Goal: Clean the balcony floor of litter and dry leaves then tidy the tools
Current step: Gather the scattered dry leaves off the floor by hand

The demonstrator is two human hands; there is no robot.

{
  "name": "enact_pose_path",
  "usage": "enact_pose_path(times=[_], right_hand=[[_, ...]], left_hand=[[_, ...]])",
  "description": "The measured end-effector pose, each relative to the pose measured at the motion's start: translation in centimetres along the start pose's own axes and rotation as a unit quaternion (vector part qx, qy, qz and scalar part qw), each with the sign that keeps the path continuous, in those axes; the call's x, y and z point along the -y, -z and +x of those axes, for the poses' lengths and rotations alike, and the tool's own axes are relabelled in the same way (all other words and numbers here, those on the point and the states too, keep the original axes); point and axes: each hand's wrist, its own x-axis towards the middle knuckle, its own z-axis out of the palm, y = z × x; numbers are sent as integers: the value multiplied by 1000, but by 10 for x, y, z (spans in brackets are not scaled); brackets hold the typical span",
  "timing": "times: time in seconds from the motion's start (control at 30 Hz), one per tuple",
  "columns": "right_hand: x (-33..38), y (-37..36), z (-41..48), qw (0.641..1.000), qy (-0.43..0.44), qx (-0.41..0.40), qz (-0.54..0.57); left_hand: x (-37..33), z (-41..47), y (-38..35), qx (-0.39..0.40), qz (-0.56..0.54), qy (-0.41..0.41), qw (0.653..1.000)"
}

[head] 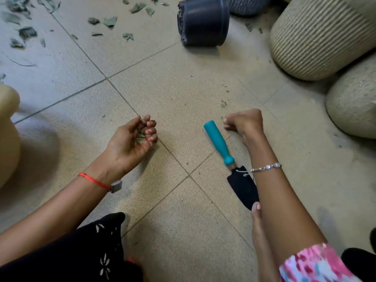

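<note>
Gathering litter by hand looks to be the step under way. At far left a blurred tan pot sits at the frame edge. Above it, dry leaves lie scattered over the tiled floor, well apart from either hand. The left hand is turned palm up, its fingers curled around a few leaf scraps. A black pot lies on its side at the top. Nearer, a teal-handled trowel lies flat on the floor, untouched. Just beside its handle tip, the right hand has its fingers bunched low to the tile. Whether they pinch a crumb cannot be told. Ribbed planters stand at right. The next move is probably to add any find to the left palm, then reach for the far scatter.
</note>
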Motion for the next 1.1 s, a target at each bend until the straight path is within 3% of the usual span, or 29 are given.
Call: enact_pose_path(times=[0.07,0.13,0.23,0.33,0.4,0.63,1.1], right_hand=[[9,-5,8,993,39,56,95],[10,-5,17,985,111,25,127],[5,-2,28,967,252,-29,-37],[-7,-6,40,931,273,83,-229],[-13,-12,46,888,276,99,-355],[-12,-32,51,811,345,98,-463],[49,-135,49,861,213,6,-462]], left_hand=[[0,1,0,-2,1,1,1000],[1,3,0,-2,-3,4,1000],[-1,7,0,-5,-3,10,1000],[-3,10,1,-6,-15,7,1000],[-4,12,2,-5,-22,6,1000],[-7,14,6,-7,-32,2,999],[-15,16,10,-11,-43,-17,999]])
